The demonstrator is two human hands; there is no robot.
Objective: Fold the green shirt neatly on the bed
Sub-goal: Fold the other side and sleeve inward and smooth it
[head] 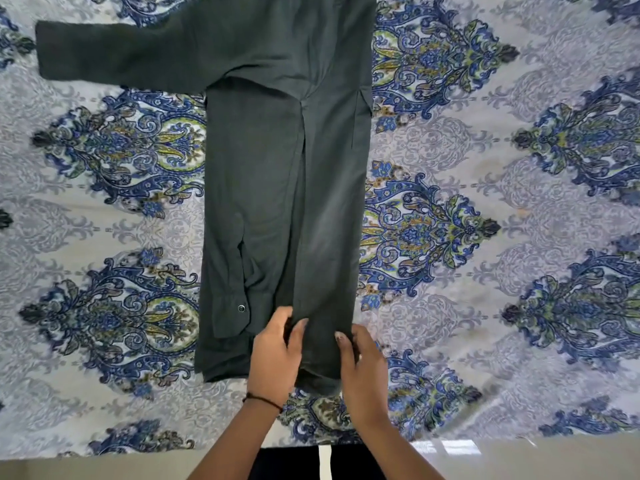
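The dark green shirt (277, 174) lies lengthwise down the middle of the bed, its body folded into a narrow strip. One sleeve (114, 53) stretches out flat to the far left. Another sleeve lies folded down along the strip, its buttoned cuff (232, 311) near the hem at the left. My left hand (277, 351) and my right hand (360, 368) rest on the near hem, fingers curled on either side of the folded right-hand layer. The shirt's collar end runs out of view at the top.
The bed is covered with a sheet (485, 202) printed in blue, green and grey paisley motifs. Its near edge (104, 460) runs along the bottom, with pale floor and dark trousers below it.
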